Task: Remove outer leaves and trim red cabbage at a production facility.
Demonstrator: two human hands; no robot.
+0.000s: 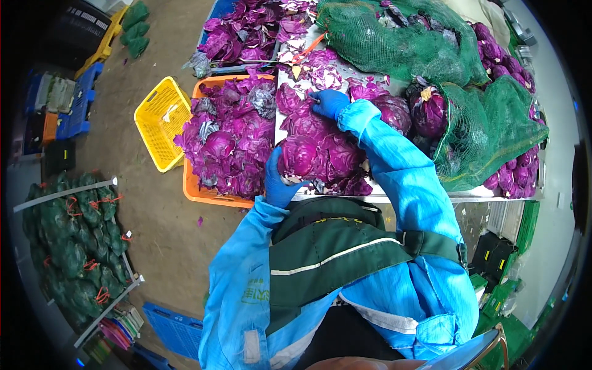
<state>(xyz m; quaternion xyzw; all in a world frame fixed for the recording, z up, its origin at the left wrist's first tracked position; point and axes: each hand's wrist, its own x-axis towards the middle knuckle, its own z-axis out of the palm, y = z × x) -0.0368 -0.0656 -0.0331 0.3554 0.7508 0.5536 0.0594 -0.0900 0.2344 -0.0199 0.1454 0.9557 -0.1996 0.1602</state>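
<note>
My left hand [280,178], in a blue glove, cups the left side of a red cabbage head [298,156] at the table's near left edge; its fingers are apart. My right hand [329,103], also gloved in blue, lies farther back over loose purple leaves; whether something is between its fingers is hidden. More red cabbage leaves [340,152] lie right of the held head. Beyond my right forearm are whole red cabbages [429,113], one at the mouth of a green mesh sack [490,129]. A red-orange tie [311,50] hangs at another green mesh sack [402,41].
An orange crate [192,182] heaped with purple leaves adjoins the table's left edge. Behind it stands a blue crate [215,69] of leaves, and left of it a yellow basket [159,122]. Trimmed cabbages [508,180] are piled at right. Filled mesh sacks [76,245] stand at far left.
</note>
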